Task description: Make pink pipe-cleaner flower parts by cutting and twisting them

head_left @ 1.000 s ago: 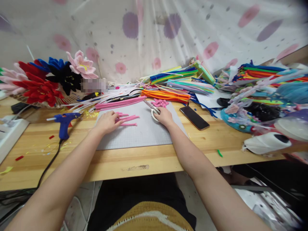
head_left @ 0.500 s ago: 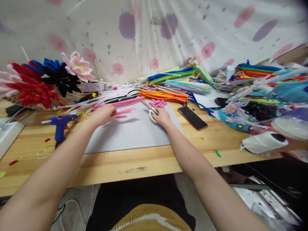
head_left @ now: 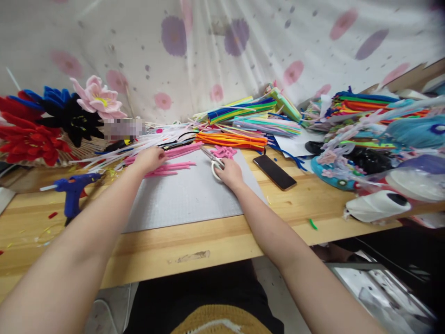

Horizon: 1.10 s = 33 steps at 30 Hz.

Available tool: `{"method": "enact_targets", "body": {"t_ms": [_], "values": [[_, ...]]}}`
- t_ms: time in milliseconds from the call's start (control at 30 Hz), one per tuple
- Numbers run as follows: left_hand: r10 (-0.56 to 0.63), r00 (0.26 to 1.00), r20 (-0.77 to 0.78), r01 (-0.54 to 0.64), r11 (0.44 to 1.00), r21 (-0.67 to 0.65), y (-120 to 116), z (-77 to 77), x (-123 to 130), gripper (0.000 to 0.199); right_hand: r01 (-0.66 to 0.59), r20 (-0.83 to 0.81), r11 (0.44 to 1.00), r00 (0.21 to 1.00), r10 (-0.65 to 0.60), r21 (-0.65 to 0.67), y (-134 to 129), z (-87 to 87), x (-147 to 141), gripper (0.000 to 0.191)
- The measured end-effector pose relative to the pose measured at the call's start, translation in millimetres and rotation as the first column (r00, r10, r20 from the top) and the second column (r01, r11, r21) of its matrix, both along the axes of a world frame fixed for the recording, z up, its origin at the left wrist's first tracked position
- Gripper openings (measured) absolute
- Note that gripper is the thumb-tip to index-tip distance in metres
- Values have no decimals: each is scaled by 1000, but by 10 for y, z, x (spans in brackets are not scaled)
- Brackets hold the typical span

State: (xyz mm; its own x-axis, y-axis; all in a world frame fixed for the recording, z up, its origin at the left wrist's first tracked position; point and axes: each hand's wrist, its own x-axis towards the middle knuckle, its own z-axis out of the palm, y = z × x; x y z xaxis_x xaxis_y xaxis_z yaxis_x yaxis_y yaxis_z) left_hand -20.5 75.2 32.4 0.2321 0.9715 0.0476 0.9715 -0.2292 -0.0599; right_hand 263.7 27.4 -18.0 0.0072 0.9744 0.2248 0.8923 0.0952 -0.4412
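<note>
My right hand (head_left: 231, 173) is closed round the white handles of a pair of scissors (head_left: 217, 168), whose blades point away and to the left over a grey mat (head_left: 187, 199). Just beyond the blades lies a small pile of curled pink pipe cleaner pieces (head_left: 224, 152). With curled fingers, my left hand (head_left: 152, 159) is at a bundle of long pink pipe cleaners (head_left: 184, 149); what it grips, if anything, is hidden. Several shorter pink pipe cleaners (head_left: 174, 167) lie on the mat beside that hand.
Orange pipe cleaners (head_left: 229, 140) and other coloured bundles line the back. A phone (head_left: 274, 171) lies right of the mat. At left are a blue glue gun (head_left: 73, 188) and fuzzy flowers (head_left: 99, 98). A white thread cone (head_left: 378, 205) stands among the clutter at right.
The short pink pipe cleaners that were by my left fingers, casting a shadow, now rest on the mat. My left hand has moved to the long pink bundle. My right hand keeps the scissors.
</note>
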Motion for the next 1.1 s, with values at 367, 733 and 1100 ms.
{"method": "enact_targets", "body": {"t_ms": [367, 733, 1100], "values": [[89, 992, -92, -87, 996, 18, 227, -84, 18, 37, -7, 71, 1000, 997, 6, 5, -11, 4, -25, 35], [83, 993, -87, -70, 988, 136, 169, 18, -37, 38, -8, 144, 1000, 989, 11, -17, -28, 45, 15, 37], [119, 990, -80, -95, 962, 254, 52, 153, -124, 37, -8, 214, 1000, 977, 9, -6, -68, 76, 18, 41]]}}
